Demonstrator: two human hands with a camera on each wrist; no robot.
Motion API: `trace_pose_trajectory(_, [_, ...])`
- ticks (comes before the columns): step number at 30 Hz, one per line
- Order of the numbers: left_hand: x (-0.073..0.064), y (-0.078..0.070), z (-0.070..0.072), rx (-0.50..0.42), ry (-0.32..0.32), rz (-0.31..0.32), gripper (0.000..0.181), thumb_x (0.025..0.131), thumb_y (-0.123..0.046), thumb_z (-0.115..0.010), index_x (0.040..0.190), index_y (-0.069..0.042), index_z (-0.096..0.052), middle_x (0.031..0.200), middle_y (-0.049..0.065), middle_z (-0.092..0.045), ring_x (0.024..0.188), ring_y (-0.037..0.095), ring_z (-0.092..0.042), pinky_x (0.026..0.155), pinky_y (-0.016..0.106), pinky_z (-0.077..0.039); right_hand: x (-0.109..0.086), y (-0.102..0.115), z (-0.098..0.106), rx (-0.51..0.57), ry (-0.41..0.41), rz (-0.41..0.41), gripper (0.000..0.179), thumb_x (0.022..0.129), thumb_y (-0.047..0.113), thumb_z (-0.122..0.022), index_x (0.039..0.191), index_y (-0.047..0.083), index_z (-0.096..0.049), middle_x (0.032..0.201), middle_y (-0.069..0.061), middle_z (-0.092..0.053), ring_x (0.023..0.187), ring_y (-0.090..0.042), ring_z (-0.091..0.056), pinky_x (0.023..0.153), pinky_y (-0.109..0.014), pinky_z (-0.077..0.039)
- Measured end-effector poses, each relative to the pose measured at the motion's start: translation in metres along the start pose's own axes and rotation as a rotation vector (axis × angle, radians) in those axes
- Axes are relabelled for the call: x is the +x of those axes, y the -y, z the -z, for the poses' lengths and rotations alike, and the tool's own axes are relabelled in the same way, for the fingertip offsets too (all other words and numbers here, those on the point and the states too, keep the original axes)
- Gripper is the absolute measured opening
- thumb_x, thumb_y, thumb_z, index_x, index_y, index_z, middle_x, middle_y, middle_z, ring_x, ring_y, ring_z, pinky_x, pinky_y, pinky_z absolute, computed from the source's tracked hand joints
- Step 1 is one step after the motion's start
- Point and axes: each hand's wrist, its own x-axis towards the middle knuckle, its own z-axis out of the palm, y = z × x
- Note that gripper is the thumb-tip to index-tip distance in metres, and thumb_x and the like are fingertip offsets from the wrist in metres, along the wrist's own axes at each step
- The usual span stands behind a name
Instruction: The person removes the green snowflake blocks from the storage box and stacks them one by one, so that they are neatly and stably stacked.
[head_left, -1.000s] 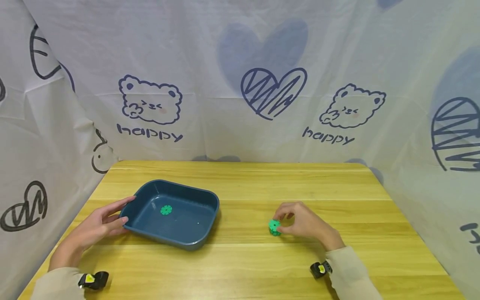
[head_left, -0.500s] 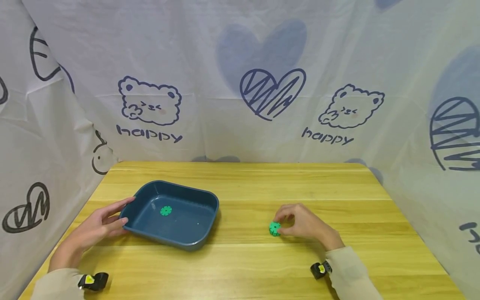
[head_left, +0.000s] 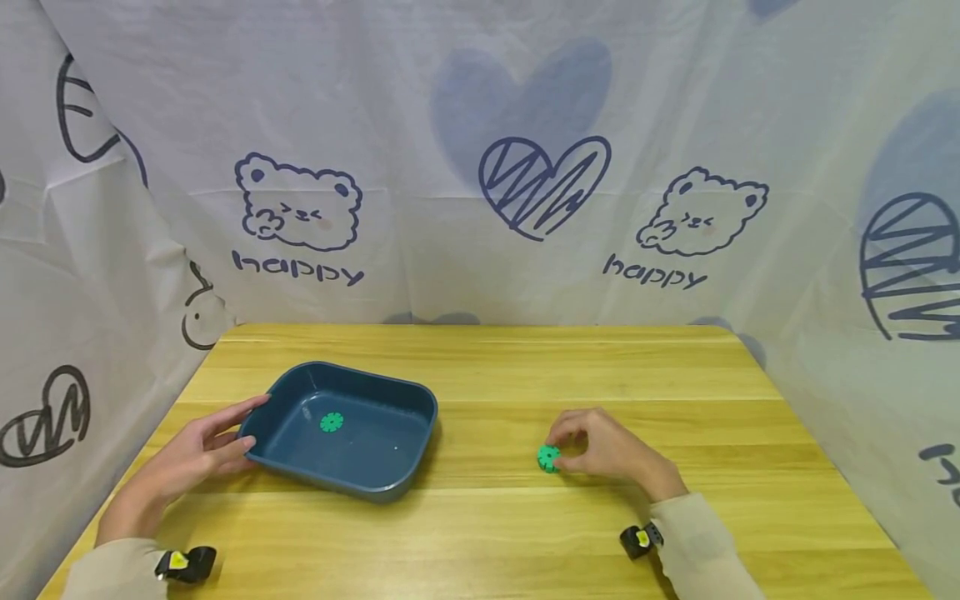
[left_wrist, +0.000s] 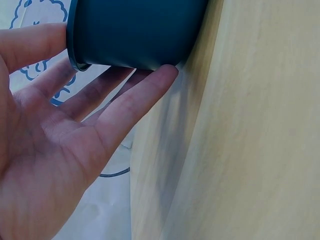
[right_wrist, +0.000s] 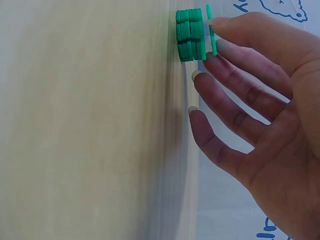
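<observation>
The left end of a dark blue tray is touched by my left hand. In the left wrist view, its extended fingers lie against the tray's outer wall. On the right, my right hand pinches a thin green notched disc between thumb and fingertips. A narrow gap parts this disc from a short stack of like green discs standing on the table. From the head view, the fingers cover part of the stack. Another green notched disc lies flat inside the tray.
Both forearms rest over a light wooden table. A white cloth printed with bears and hearts hangs along the back and both sides. Each wrist carries a black strapped camera.
The green disc at my right fingertips has dropped slightly toward the stack beneath it, showing less of the stack's side. My left hand and the tray have stayed in place.
</observation>
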Motion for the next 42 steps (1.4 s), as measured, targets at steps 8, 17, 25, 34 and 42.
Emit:
trace_pose_trajectory(8, [0.0001, -0.0006, 0.0004, -0.007, 0.001, 0.017, 0.065, 0.105, -0.010, -0.058, 0.162, -0.002, -0.027, 0.142, -0.032, -0.037, 0.115, -0.014, -0.059, 0.086, 0.026, -0.063, -0.0008, -0.0005, 0.0001, -0.005, 0.002, -0.005, 0.013, 0.091, 0.020, -0.080, 0.103, 0.024, -0.079, 0.108, 0.009, -0.072, 0.095, -0.016, -0.069, 0.085, -0.033, -0.061])
trace_pose_trajectory(17, [0.0006, 0.0000, 0.0008, -0.009, 0.006, 0.002, 0.064, 0.105, -0.010, -0.058, 0.162, -0.002, -0.027, 0.142, -0.033, -0.036, 0.117, -0.015, -0.057, 0.086, 0.026, -0.063, -0.0016, -0.0013, 0.0001, 0.011, 0.007, -0.016, 0.013, 0.091, 0.019, -0.081, 0.103, 0.022, -0.079, 0.107, 0.007, -0.071, 0.096, -0.014, -0.069, 0.086, -0.033, -0.062])
trace_pose_trajectory(25, [0.0008, -0.0011, 0.0002, -0.004, -0.002, 0.011, 0.065, 0.105, -0.010, -0.058, 0.162, -0.001, -0.027, 0.140, -0.033, -0.037, 0.116, -0.014, -0.058, 0.086, 0.026, -0.063, -0.0012, -0.0012, 0.0001, 0.006, 0.006, -0.016, 0.013, 0.091, 0.019, -0.081, 0.103, 0.021, -0.079, 0.108, 0.007, -0.071, 0.096, -0.012, -0.069, 0.087, -0.034, -0.062])
trace_pose_trajectory(34, [0.0002, -0.0018, -0.0003, -0.007, -0.004, 0.019, 0.065, 0.105, -0.010, -0.058, 0.162, -0.001, -0.027, 0.141, -0.031, -0.037, 0.115, -0.014, -0.058, 0.086, 0.026, -0.063, -0.0012, -0.0005, 0.0005, 0.005, 0.012, -0.031, 0.013, 0.091, 0.020, -0.081, 0.104, 0.021, -0.079, 0.108, 0.007, -0.071, 0.097, -0.012, -0.069, 0.088, -0.033, -0.062])
trace_pose_trajectory(42, [0.0004, -0.0022, -0.0003, 0.007, -0.007, 0.039, 0.065, 0.105, -0.011, -0.058, 0.162, -0.002, -0.027, 0.150, -0.020, -0.035, 0.115, -0.014, -0.058, 0.086, 0.025, -0.063, -0.0007, -0.0020, 0.0004, 0.011, 0.014, -0.035, 0.013, 0.090, 0.022, -0.081, 0.102, 0.021, -0.079, 0.107, 0.008, -0.071, 0.097, -0.012, -0.069, 0.088, -0.033, -0.061])
